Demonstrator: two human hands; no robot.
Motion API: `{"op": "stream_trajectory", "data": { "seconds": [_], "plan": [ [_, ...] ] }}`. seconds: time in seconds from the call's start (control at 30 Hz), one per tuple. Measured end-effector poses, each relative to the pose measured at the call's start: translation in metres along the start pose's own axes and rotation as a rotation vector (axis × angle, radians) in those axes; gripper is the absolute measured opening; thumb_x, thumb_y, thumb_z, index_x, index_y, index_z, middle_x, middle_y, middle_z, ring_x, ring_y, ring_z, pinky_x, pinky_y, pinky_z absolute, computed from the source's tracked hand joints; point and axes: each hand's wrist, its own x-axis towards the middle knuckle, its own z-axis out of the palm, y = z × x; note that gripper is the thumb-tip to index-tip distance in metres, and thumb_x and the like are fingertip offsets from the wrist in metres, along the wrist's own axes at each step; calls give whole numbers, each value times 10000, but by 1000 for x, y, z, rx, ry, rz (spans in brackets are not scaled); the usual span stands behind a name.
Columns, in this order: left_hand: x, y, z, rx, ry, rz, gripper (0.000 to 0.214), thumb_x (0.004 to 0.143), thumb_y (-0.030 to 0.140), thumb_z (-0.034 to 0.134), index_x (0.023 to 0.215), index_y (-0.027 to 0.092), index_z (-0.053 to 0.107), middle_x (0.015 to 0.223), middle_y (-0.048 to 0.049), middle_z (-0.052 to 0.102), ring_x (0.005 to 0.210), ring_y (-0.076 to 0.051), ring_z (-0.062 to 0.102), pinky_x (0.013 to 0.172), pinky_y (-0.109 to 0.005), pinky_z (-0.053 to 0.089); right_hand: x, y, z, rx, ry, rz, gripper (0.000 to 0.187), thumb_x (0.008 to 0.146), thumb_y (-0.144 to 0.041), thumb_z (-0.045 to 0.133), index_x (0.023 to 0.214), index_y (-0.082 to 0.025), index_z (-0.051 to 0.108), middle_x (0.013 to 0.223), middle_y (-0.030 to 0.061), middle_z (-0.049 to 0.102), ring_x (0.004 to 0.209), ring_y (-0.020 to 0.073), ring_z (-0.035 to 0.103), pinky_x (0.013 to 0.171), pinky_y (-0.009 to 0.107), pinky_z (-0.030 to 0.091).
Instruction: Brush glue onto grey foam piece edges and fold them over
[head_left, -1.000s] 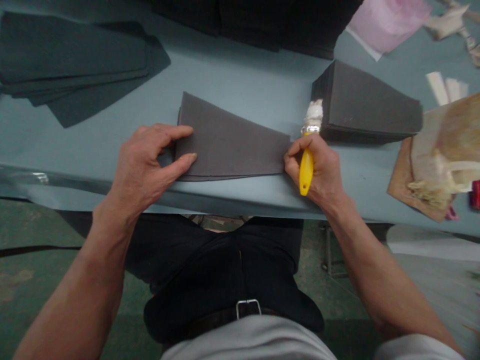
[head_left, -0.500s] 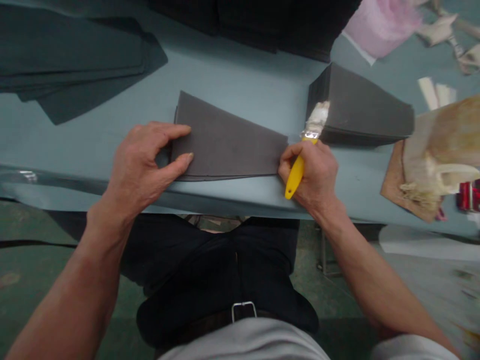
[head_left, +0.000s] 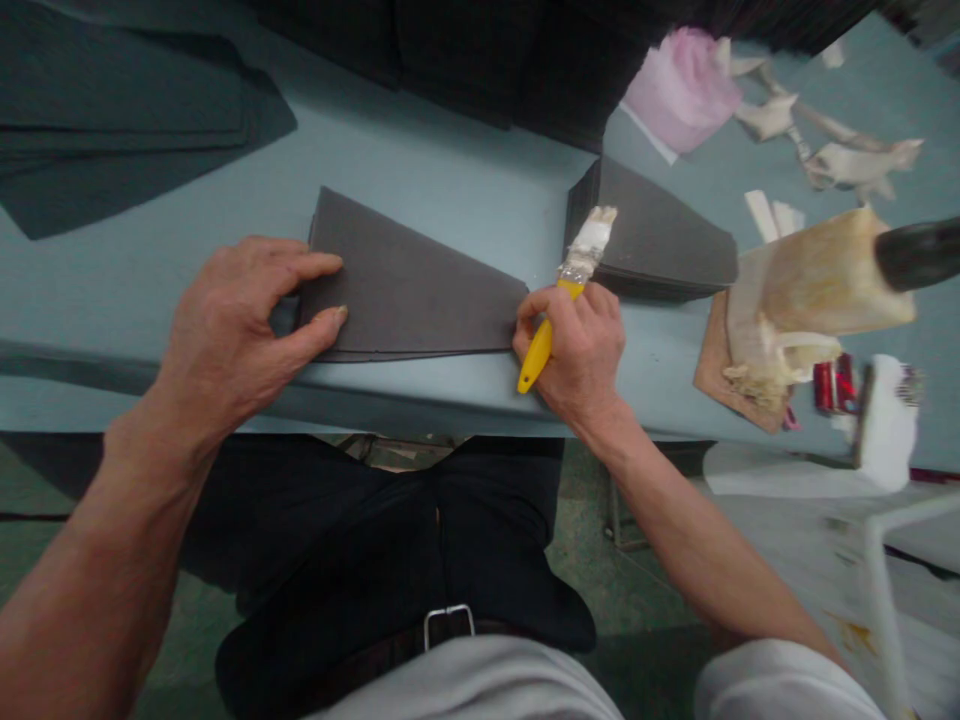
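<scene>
A few dark grey tapered panels (head_left: 412,280) lie stacked near the table's front edge, their wide end to the left. My left hand (head_left: 244,320) grips that wide end, thumb and forefinger apart on the top panel; its other fingers are partly hidden. At the narrow end, my right hand (head_left: 574,340) is closed around a paintbrush (head_left: 536,355) with a yellow handle, and its fingertips touch the panels' tip. The brush's bristles are coated white and point up and away from me.
A thicker stack of grey panels (head_left: 660,235) stands beyond my right hand. To the right are a stained container (head_left: 817,270) on a brown board (head_left: 709,350), pink material (head_left: 686,95) and scraps (head_left: 862,165). Dark panels (head_left: 150,110) lie far left; black stacks (head_left: 465,60) line the back.
The camera view has shifted, so the table and both hands appear further left, and more of the right side shows. The hands keep nearly the same hold on the panels and paintbrush.
</scene>
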Motion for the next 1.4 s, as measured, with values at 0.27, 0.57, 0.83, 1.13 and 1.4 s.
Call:
{"op": "stream_trajectory", "data": {
  "seconds": [0.27, 0.57, 0.83, 1.13, 1.4],
  "plan": [
    [2, 3, -1, 34, -25, -7, 510, 1068, 543, 556, 1423, 210, 710, 1435, -141, 736, 1361, -359, 668, 1220, -571, 476, 10, 5, -5, 24, -130, -117, 151, 1017, -189, 587, 1039, -285, 701, 866, 51, 654, 939, 276, 554, 972, 467, 476],
    [1, 5, -6, 119, -22, -28, 474, 1063, 527, 601, 1428, 235, 682, 1633, -169, 583, 1512, -394, 546, 1267, -648, 404, 11, 5, -3, 39, -148, -152, 161, 1016, -179, 580, 1009, -286, 700, 856, 53, 611, 940, 281, 524, 976, 473, 467],
    [7, 16, -7, 171, -104, 90, 379, 1100, 421, 442, 1237, 258, 756, 1335, -111, 712, 1256, -349, 639, 1151, -587, 459, 13, 8, -5, 32, -192, -163, 135, 1008, -213, 597, 982, -300, 696, 844, 45, 589, 938, 275, 524, 982, 472, 469],
    [18, 13, -9, 159, -234, 241, 456, 1087, 346, 317, 1048, 288, 768, 1153, -109, 742, 990, -324, 629, 890, -549, 476, 12, 4, -5, 25, -204, -146, 217, 1052, -217, 561, 936, -302, 723, 859, 50, 589, 938, 267, 500, 949, 457, 455],
    [16, 17, -10, 22, -238, 113, 348, 1001, 350, 424, 983, 407, 767, 1111, -45, 732, 1007, -320, 660, 968, -538, 489, 13, 4, -4, 61, -224, -147, 271, 1075, -215, 540, 928, -305, 749, 855, 56, 577, 933, 269, 480, 955, 460, 441]
  ]
}}
